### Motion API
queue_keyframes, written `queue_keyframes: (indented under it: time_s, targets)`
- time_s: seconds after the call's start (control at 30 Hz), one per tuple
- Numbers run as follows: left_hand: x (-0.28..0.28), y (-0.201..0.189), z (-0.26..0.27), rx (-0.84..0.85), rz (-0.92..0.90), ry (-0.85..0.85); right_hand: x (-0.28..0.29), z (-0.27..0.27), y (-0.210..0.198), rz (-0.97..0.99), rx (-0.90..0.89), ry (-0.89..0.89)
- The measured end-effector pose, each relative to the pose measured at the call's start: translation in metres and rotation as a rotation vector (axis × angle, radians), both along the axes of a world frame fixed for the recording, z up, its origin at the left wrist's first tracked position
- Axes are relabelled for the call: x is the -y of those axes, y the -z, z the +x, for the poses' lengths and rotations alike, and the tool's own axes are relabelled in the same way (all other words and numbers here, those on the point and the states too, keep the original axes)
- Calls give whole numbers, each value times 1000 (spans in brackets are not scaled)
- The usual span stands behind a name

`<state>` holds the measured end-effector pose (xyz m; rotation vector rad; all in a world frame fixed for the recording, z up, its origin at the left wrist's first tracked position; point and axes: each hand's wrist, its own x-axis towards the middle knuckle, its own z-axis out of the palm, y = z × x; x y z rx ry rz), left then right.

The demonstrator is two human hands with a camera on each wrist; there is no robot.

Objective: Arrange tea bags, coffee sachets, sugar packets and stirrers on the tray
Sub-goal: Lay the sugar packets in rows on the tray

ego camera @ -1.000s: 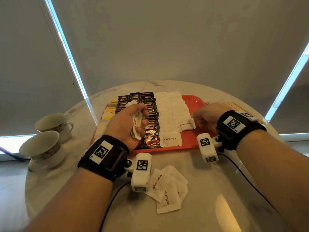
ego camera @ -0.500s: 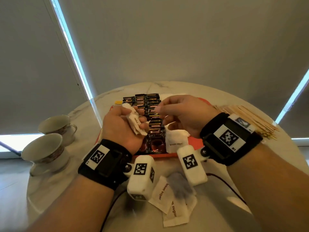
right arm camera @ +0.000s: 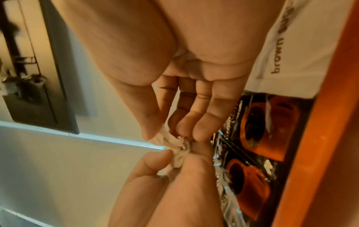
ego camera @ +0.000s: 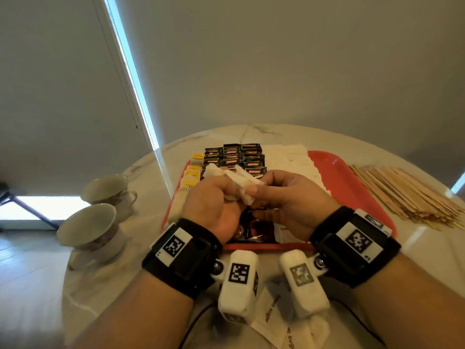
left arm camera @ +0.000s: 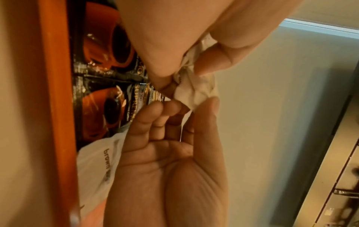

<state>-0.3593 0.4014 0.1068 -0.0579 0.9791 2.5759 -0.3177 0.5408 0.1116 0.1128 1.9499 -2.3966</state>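
Holding a bunch of white sugar packets (ego camera: 241, 183) above the near half of the tray (ego camera: 334, 162), both hands meeting over it. Left hand (ego camera: 211, 205) curled round the crumpled bunch, fingers closed on it; right hand (ego camera: 289, 200) pinching the bunch's near end between thumb and fingertips (left arm camera: 170, 106), other fingers loosely bent. Packets creased and bunched, soft white paper, printing on them not readable in this grip.

On the tray, red and rectangular: black coffee sachets (ego camera: 234, 154) in neat rows toward the far left, orange cups printed on the nearest ones (left arm camera: 108, 113); yellow-tagged tea bags (ego camera: 193, 170) along the left edge; flat white sugar packets (ego camera: 289, 157) laid in rows right of the sachets, one near the front edge (right arm camera: 291, 50) printed "brown sugar".

Right of the tray, a spread pile of pale wooden stirrers (ego camera: 407, 195) on the marble table (ego camera: 141, 238), well apart from the hands. Nearer than the tray, at the table's front edge, a few loose sugar packets (ego camera: 274, 313) overlapping, partly hidden under the wrist cameras. Left of the tray, two cups (ego camera: 98, 222) on saucers, one behind the other.
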Motion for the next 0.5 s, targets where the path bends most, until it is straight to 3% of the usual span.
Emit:
queue_keyframes:
  time_s: [0.17,0.33,0.5]
  targets:
    - [2,3,-6,-48,-111,38,-6,0,-1,-94,-41,48]
    - [-1,5,-3,-104,-196,26,-6,0,3,7,-79,45]
    - [2,4,-8,-19,-167,-25,-5,0,2,-73,-66,56]
